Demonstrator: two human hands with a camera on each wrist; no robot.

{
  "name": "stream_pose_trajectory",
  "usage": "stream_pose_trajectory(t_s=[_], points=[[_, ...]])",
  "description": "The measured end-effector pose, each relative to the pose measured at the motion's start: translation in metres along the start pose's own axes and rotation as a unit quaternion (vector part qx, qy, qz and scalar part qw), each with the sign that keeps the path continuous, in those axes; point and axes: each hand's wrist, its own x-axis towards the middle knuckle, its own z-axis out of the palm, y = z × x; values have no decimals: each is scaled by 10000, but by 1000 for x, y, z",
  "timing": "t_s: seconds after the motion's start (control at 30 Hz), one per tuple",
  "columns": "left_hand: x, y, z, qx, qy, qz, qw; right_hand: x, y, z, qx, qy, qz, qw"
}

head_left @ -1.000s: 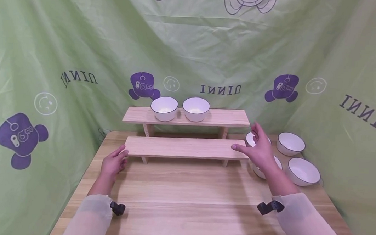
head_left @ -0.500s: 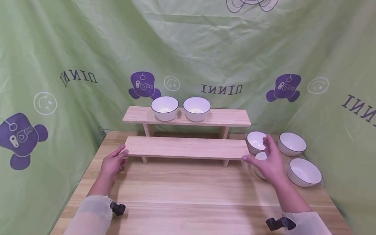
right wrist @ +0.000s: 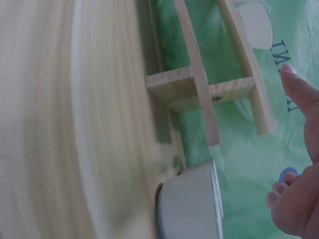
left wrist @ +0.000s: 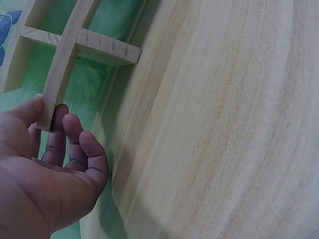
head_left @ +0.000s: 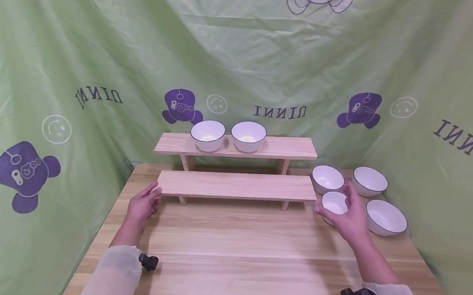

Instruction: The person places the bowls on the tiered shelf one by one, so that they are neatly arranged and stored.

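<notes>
White enamel-look bowl with a dark rim (head_left: 333, 201) sits on the wood-grain table (head_left: 230, 263), toward its back-right corner, just off the right end of the pale wooden lower shelf board (head_left: 234, 185). Right hand (head_left: 353, 218) is nearer: over the bowl's right side, thumb and fingers spread, no contact visible. Left hand (head_left: 142, 205) pinches the board's left end. Board's long axis runs left-right, along the table's back edge; bowl's round, so grip angle looks uncritical. Three matching bowls (head_left: 327, 178) hem it in behind and right. Open room: table in front of the board.
</notes>
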Motion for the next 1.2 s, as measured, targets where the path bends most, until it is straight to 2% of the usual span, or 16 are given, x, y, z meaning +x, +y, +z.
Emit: stream_pose_trajectory(t_s=[0.3,0.53,0.63,0.87,1.07,1.2], points=[[1,-3,-2,26,-51,-37,10000,-12,21,-10,-248,276,262,9990],[2,-6,-1,-50,-60,-21,10000,-18,36,-16,-198,363,432,9982],[3,-6,0,-60,-56,-14,10000,-19,41,-17,-401,403,452,9974],[2,-3,-1,-104,-55,-90,9999,-24,55,-16,-841,228,713,9936],[1,0,-1,-97,-102,3,9999,-21,66,-12,-899,315,752,9926],[1,0,-1,-80,-64,-33,9999,-20,75,-10,-845,228,819,9928]])
